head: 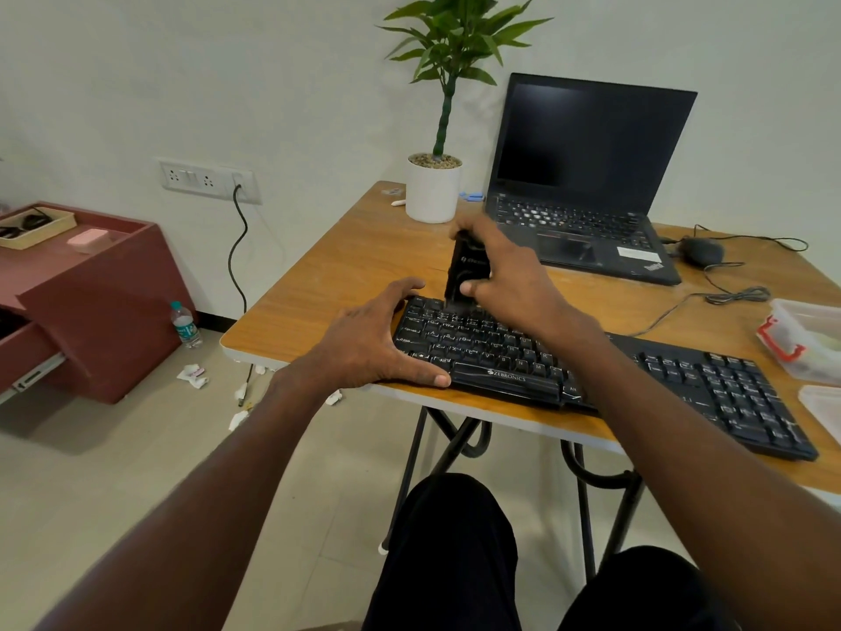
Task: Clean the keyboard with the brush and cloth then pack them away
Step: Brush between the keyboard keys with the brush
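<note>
Black brush [466, 271] on keyboard [591, 371], laptop [587, 175] behind

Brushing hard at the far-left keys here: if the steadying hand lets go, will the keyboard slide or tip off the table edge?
The keyboard looks long, flat and rigid, so it should push as one piece. It lies skewed at the table edge, so it may pivot under the brush. The left hand bracing its end probably prevents that.
</note>
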The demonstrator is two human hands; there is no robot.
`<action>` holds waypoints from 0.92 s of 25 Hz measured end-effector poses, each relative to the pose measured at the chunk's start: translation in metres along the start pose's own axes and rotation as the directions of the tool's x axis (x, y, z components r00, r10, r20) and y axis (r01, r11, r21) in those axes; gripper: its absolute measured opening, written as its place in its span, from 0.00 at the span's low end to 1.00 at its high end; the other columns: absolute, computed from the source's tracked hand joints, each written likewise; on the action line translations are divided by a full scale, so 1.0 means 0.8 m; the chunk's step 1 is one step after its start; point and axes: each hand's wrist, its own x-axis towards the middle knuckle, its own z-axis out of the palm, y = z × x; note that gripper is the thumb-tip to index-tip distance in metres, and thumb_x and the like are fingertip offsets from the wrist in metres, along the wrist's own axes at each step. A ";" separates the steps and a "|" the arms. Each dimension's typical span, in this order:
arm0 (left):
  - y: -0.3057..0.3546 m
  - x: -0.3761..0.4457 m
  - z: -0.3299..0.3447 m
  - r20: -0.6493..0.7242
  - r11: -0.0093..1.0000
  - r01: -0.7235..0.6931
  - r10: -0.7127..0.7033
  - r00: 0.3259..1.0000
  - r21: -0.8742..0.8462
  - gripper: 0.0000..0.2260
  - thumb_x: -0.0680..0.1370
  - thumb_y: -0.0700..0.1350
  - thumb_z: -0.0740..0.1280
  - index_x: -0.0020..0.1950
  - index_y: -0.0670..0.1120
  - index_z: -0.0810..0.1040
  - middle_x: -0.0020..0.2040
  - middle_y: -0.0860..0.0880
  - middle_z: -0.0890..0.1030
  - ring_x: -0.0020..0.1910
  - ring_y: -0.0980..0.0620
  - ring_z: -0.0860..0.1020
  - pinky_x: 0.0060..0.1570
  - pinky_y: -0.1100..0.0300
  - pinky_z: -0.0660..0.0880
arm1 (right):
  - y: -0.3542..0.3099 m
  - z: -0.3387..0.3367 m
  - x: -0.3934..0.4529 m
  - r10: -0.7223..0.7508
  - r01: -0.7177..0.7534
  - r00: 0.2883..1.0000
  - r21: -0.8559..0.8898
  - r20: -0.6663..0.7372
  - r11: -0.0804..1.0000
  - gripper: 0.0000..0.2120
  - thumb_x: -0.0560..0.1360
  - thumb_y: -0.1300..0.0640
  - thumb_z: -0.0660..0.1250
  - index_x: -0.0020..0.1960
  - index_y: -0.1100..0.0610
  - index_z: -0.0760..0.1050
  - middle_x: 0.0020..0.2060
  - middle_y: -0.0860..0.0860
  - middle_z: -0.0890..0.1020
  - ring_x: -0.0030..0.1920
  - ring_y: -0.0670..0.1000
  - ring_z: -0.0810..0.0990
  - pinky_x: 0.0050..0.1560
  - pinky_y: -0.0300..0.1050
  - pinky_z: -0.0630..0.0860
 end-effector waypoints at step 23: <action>-0.005 0.003 0.001 0.018 0.998 0.058 -0.058 0.998 -0.009 0.60 0.49 0.82 0.75 0.77 0.66 0.59 0.68 0.59 0.73 0.68 0.50 0.75 0.74 0.40 0.70 | 0.008 -0.030 -0.011 0.115 -0.107 0.990 -0.100 0.077 0.989 0.31 0.75 0.70 0.69 0.70 0.47 0.66 0.55 0.56 0.78 0.48 0.57 0.82 0.35 0.44 0.83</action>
